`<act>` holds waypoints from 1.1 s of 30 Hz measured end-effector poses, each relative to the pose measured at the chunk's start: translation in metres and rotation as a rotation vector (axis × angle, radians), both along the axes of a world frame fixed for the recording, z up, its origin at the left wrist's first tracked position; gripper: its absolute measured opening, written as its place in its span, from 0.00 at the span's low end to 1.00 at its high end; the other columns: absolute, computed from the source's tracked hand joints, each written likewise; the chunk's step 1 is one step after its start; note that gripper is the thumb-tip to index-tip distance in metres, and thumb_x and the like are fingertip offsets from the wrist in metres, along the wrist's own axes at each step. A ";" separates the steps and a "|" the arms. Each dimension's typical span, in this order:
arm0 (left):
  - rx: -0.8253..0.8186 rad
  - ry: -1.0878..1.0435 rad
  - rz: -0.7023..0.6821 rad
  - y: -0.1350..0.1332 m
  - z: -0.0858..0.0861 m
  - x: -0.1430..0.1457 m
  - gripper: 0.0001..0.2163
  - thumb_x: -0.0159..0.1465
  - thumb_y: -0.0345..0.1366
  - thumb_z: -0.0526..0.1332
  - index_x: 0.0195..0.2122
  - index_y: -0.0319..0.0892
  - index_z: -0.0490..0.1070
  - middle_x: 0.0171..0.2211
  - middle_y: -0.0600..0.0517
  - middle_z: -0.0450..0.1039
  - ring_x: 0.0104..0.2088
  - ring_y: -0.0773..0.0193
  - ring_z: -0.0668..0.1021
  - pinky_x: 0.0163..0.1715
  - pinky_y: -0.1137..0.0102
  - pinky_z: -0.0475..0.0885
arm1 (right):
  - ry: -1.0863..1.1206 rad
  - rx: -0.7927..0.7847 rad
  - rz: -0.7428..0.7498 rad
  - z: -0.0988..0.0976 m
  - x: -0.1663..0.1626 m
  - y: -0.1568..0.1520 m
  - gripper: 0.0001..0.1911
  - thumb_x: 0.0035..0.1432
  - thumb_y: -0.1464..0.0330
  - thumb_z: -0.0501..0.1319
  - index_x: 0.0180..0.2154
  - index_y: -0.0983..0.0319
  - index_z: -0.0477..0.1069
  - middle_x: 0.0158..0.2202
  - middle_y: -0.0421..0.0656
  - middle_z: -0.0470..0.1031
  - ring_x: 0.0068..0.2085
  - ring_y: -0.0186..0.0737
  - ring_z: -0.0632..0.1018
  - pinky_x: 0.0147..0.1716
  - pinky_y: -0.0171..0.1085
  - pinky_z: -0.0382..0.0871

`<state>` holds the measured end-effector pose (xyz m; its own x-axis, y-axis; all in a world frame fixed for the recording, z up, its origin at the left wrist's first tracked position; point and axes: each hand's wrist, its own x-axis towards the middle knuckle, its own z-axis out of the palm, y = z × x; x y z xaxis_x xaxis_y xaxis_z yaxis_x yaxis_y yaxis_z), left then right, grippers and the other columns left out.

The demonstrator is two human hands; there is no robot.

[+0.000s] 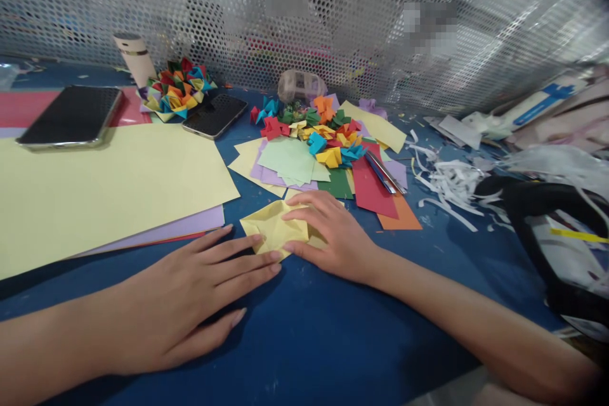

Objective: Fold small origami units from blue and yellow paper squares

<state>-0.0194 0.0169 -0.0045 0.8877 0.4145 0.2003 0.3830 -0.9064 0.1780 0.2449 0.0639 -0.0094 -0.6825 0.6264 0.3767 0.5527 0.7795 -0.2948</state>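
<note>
A creased piece of pale yellow paper (273, 223), partly folded, lies on the blue table in front of me. My left hand (204, 292) rests flat with its fingers spread, and its fingertips touch the paper's lower left edge. From the right, my right hand (333, 231) grips the paper's right side, its fingers bent over the top and its thumb at the lower edge. That hand hides part of the paper. Just behind the paper lies a stack of pale green sheets (290, 158).
Large yellow sheets (109, 184) with a phone (71, 117) lie at left. Behind are a second phone (216, 115), a folded-paper flower (177, 90) and a cylinder (136, 58). Small folded pieces (328, 133), pens (383, 172) and paper strips (451, 184) lie before a perforated metal panel (333, 19).
</note>
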 end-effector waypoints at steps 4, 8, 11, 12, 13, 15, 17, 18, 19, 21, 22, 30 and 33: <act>0.027 0.016 0.019 0.000 -0.001 -0.001 0.27 0.67 0.39 0.56 0.67 0.44 0.54 0.64 0.52 0.62 0.63 0.56 0.66 0.64 0.61 0.57 | 0.160 -0.127 0.023 0.005 0.005 0.001 0.10 0.62 0.73 0.54 0.43 0.62 0.71 0.43 0.47 0.76 0.46 0.42 0.76 0.46 0.43 0.70; 0.026 -0.006 0.132 -0.002 -0.004 -0.001 0.27 0.67 0.41 0.56 0.67 0.46 0.54 0.62 0.51 0.66 0.62 0.52 0.68 0.64 0.54 0.57 | 0.261 -0.209 -0.025 0.005 0.007 0.003 0.14 0.56 0.79 0.52 0.40 0.62 0.71 0.38 0.44 0.78 0.40 0.38 0.78 0.40 0.37 0.73; 0.033 -0.032 0.248 -0.005 -0.008 0.000 0.26 0.66 0.43 0.56 0.65 0.47 0.57 0.61 0.50 0.67 0.60 0.50 0.69 0.63 0.52 0.56 | 0.272 -0.158 -0.061 0.001 0.005 0.002 0.10 0.56 0.78 0.55 0.38 0.62 0.71 0.36 0.43 0.78 0.38 0.37 0.79 0.40 0.37 0.73; 0.029 -0.046 0.298 -0.005 -0.009 0.001 0.26 0.66 0.43 0.56 0.65 0.47 0.59 0.60 0.49 0.68 0.60 0.49 0.69 0.63 0.51 0.57 | 0.267 -0.139 -0.063 0.000 0.004 0.002 0.09 0.56 0.77 0.57 0.38 0.62 0.71 0.36 0.43 0.78 0.38 0.37 0.79 0.40 0.37 0.73; 0.027 -0.058 0.334 -0.006 -0.009 0.001 0.26 0.65 0.44 0.56 0.64 0.46 0.60 0.60 0.49 0.68 0.60 0.48 0.69 0.62 0.51 0.57 | 0.259 -0.122 -0.066 -0.001 0.003 0.002 0.08 0.56 0.76 0.57 0.38 0.62 0.71 0.36 0.43 0.78 0.38 0.38 0.79 0.41 0.37 0.73; 0.025 -0.068 0.369 -0.008 -0.010 0.002 0.26 0.65 0.45 0.57 0.63 0.45 0.61 0.60 0.48 0.68 0.59 0.47 0.69 0.61 0.50 0.59 | 0.240 -0.105 -0.087 -0.002 0.003 0.002 0.08 0.57 0.75 0.59 0.39 0.61 0.71 0.36 0.43 0.78 0.38 0.38 0.79 0.41 0.38 0.73; 0.021 -0.056 0.378 -0.009 -0.010 0.003 0.27 0.64 0.47 0.57 0.63 0.45 0.60 0.60 0.48 0.67 0.60 0.46 0.68 0.61 0.49 0.59 | 0.227 -0.094 -0.109 -0.003 0.003 0.002 0.07 0.58 0.74 0.60 0.39 0.61 0.71 0.36 0.43 0.78 0.38 0.38 0.79 0.40 0.38 0.73; 0.012 -0.052 0.407 -0.010 -0.010 0.004 0.27 0.64 0.47 0.57 0.63 0.45 0.60 0.60 0.48 0.67 0.60 0.46 0.67 0.61 0.48 0.58 | 0.223 -0.082 -0.110 -0.003 0.003 0.002 0.06 0.58 0.74 0.60 0.39 0.61 0.71 0.36 0.43 0.79 0.38 0.38 0.79 0.40 0.38 0.73; 0.006 -0.053 0.430 -0.010 -0.009 0.004 0.26 0.64 0.47 0.56 0.63 0.45 0.61 0.60 0.48 0.67 0.61 0.46 0.66 0.61 0.48 0.58 | 0.221 -0.066 -0.102 -0.003 0.003 0.001 0.06 0.58 0.74 0.60 0.39 0.61 0.71 0.36 0.43 0.79 0.38 0.38 0.79 0.40 0.38 0.72; 0.002 -0.066 0.455 -0.010 -0.009 0.004 0.25 0.65 0.46 0.56 0.62 0.45 0.62 0.60 0.48 0.67 0.62 0.46 0.65 0.62 0.48 0.57 | 0.223 -0.021 -0.052 -0.003 0.003 0.000 0.06 0.59 0.74 0.61 0.40 0.61 0.71 0.36 0.43 0.79 0.38 0.38 0.78 0.41 0.38 0.71; 0.007 -0.071 0.431 -0.009 -0.009 0.004 0.24 0.65 0.45 0.56 0.62 0.45 0.62 0.61 0.47 0.66 0.62 0.46 0.65 0.62 0.49 0.58 | 0.218 -0.002 -0.009 -0.003 0.002 0.000 0.06 0.59 0.74 0.61 0.40 0.61 0.71 0.35 0.42 0.79 0.38 0.38 0.78 0.40 0.38 0.71; 0.042 0.003 0.118 0.000 -0.004 -0.001 0.24 0.67 0.36 0.54 0.64 0.43 0.57 0.62 0.47 0.66 0.61 0.53 0.69 0.58 0.58 0.67 | 0.204 0.013 0.259 -0.003 0.003 -0.001 0.05 0.60 0.73 0.63 0.39 0.61 0.72 0.31 0.40 0.80 0.32 0.34 0.77 0.38 0.37 0.66; 0.030 0.008 0.083 0.000 -0.002 0.002 0.24 0.67 0.36 0.54 0.65 0.43 0.57 0.61 0.48 0.67 0.60 0.54 0.70 0.56 0.59 0.70 | 0.164 -0.005 0.313 -0.003 0.004 -0.001 0.05 0.59 0.73 0.64 0.40 0.61 0.72 0.30 0.39 0.80 0.30 0.33 0.75 0.38 0.37 0.66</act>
<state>-0.0178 0.0171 -0.0061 0.8523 0.4806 0.2064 0.4583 -0.8764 0.1479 0.2488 0.0633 -0.0127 -0.7726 0.3981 0.4945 0.2320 0.9021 -0.3639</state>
